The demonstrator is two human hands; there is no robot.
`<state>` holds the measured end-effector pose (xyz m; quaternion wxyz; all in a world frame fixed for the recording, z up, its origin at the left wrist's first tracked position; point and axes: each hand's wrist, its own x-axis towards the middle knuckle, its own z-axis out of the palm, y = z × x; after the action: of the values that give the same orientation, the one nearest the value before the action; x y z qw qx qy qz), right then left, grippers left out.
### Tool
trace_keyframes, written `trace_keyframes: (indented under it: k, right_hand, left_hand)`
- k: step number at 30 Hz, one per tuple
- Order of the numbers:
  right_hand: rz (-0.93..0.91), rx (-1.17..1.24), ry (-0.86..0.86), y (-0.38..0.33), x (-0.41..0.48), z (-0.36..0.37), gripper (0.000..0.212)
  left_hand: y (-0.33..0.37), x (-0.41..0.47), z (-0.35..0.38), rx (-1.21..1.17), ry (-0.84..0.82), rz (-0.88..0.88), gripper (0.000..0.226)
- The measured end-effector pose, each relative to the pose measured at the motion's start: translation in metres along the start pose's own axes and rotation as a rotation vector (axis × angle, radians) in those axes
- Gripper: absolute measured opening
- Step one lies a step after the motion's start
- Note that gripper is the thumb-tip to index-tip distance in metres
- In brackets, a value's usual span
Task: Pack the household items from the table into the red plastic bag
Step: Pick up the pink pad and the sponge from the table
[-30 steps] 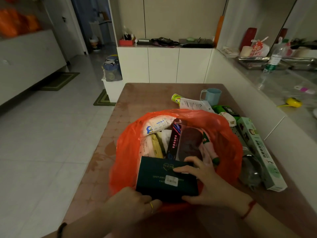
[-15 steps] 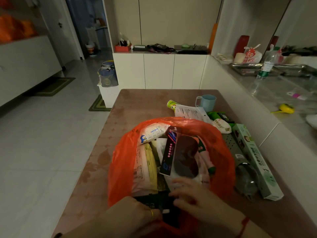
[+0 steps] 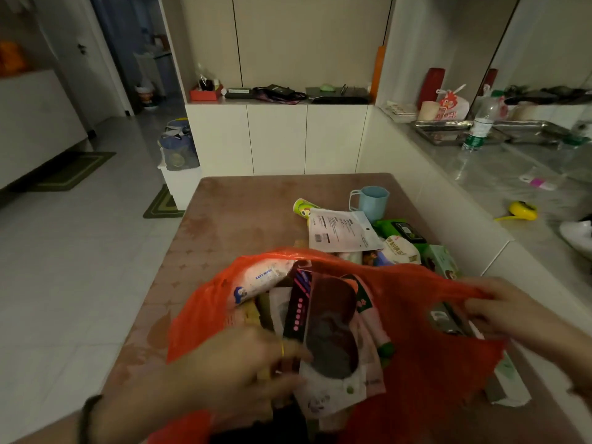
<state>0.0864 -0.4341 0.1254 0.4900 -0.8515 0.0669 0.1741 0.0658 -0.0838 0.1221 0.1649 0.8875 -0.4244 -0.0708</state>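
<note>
— Where is the red plastic bag (image 3: 416,341) right now?

— On the near end of the brown counter (image 3: 243,216), mouth open and facing up, already stuffed.

— What shows inside it?

— A baby wipes pack (image 3: 259,280) at the far left of the bag's opening, and beside that a clear packet with a dark eye mask (image 3: 333,334) standing roughly in the middle. Other packets are wedged around them, too blurred to name.

— And the hands?

— The left hand (image 3: 237,370) is inside the near-left part of the bag, its fingers (image 3: 288,350) curled together against the eye mask packet. I cannot tell whether they truly grip it. The right hand (image 3: 509,312) is at the bag's right edge, fingers pinched on the red plastic and pulling it outward.

— Anything not packed?

— Yes, beyond the bag: a white flat pouch (image 3: 342,232), a green tube (image 3: 304,208) touching its far corner, a blue cup (image 3: 371,201) farther back, and a green wipes pack (image 3: 400,230) to the pouch's right. A long green box (image 3: 443,264) lies right of the bag, partly hidden behind it.
</note>
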Motion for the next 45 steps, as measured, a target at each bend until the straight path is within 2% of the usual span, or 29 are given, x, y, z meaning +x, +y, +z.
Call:
trace_keyframes:
  k: [1,3,4,6,7,9,11,12,14,16,17,19,22,24,26,28,30,32,35,37,39,40,42,44,45]
  right_hand:
    - [-0.017,-0.045,-0.109,-0.007,0.003,-0.016,0.024]
    - [-0.029,-0.175,-0.232,-0.027,0.012,-0.038,0.054]
    - [-0.048,-0.181,-0.196,-0.036,0.024,-0.043,0.061]
    - [-0.133,-0.181,-0.006,-0.055,0.064,-0.036,0.063]
    - [-0.179,-0.225,0.102,-0.064,0.09,-0.027,0.064]
    - [-0.263,-0.344,0.195,-0.074,0.148,-0.002,0.063]
    - [-0.353,-0.456,0.136,-0.07,0.2,0.025,0.067]
    - [-0.365,-0.526,0.085,-0.062,0.227,0.04,0.075]
    - [-0.327,-0.728,0.084,-0.039,0.274,0.063,0.092]
    - [-0.255,-0.905,0.112,-0.014,0.307,0.087,0.102]
    - [-0.223,-0.947,0.107,-0.007,0.315,0.097,0.099]
    - [-0.207,-0.952,0.14,0.002,0.324,0.108,0.078]
    - [-0.304,-0.741,0.293,-0.005,0.323,0.101,0.052]
    - [-0.396,-0.544,0.395,-0.014,0.317,0.09,0.047]
    - [-0.545,-0.436,0.524,-0.027,0.308,0.082,0.048]
    - [-0.656,-0.283,0.565,-0.049,0.293,0.077,0.044]
    - [-0.7,-0.139,0.508,-0.076,0.277,0.073,0.029]
    - [-0.659,-0.02,0.406,-0.097,0.266,0.071,0.02]
    - [-0.57,0.156,0.153,-0.11,0.259,0.069,0.015]
    - [-0.382,0.423,-0.044,-0.11,0.267,0.071,0.027]
    - [-0.173,0.561,0.008,-0.098,0.288,0.078,0.042]
    - [-0.118,0.436,0.096,-0.086,0.301,0.084,0.039]
    - [-0.096,-0.148,0.179,-0.054,0.327,0.102,0.028]
    - [-0.076,-0.614,0.116,-0.024,0.34,0.12,0.027]
    - [-0.062,-0.729,0.097,-0.014,0.345,0.128,0.027]
  left_hand:
    - [-0.007,0.012,-0.012,-0.032,0.064,-0.009,0.046]
    - [-0.035,0.04,-0.033,-0.08,0.177,-0.045,0.049]
    - [-0.052,0.059,-0.036,-0.127,0.222,-0.061,0.049]
    - [-0.078,0.097,-0.043,-0.209,0.288,-0.132,0.047]
    - [-0.089,0.116,-0.045,-0.244,0.301,-0.161,0.042]
    - [-0.116,0.154,-0.042,-0.336,0.287,-0.248,0.033]
    - [-0.144,0.186,-0.028,-0.414,0.24,-0.346,0.036]
    - [-0.156,0.198,-0.02,-0.448,0.224,-0.394,0.041]
    - [-0.176,0.216,-0.005,-0.513,0.203,-0.475,0.055]
    - [-0.191,0.227,0.008,-0.59,0.182,-0.542,0.056]
    - [-0.196,0.231,0.014,-0.623,0.168,-0.571,0.052]
    - [-0.204,0.236,0.021,-0.676,0.129,-0.634,0.053]
    - [-0.208,0.24,0.028,-0.84,0.138,-0.728,0.063]
    - [-0.207,0.241,0.027,-1.056,0.183,-0.797,0.065]
    - [-0.203,0.241,0.022,-1.261,0.188,-0.788,0.046]
    - [-0.199,0.242,0.016,-1.366,0.26,-0.682,0.035]
    - [-0.199,0.242,0.008,-1.31,0.499,-0.578,0.043]
    - [-0.207,0.236,-0.001,-1.227,0.728,-0.505,0.04]
    - [-0.222,0.218,-0.013,-1.069,0.773,-0.547,0.015]
    - [-0.233,0.202,-0.016,-1.023,0.831,-0.608,0.012]
    - [-0.247,0.185,-0.014,-1.005,0.925,-0.687,0.008]
    - [-0.254,0.176,-0.013,-1.004,0.961,-0.728,0.011]
    - [-0.266,0.162,-0.008,-1.008,0.999,-0.823,0.027]
    - [-0.273,0.153,-0.001,-1.046,1.013,-0.894,0.038]
    - [-0.277,0.151,0.002,-1.066,1.022,-0.919,0.04]
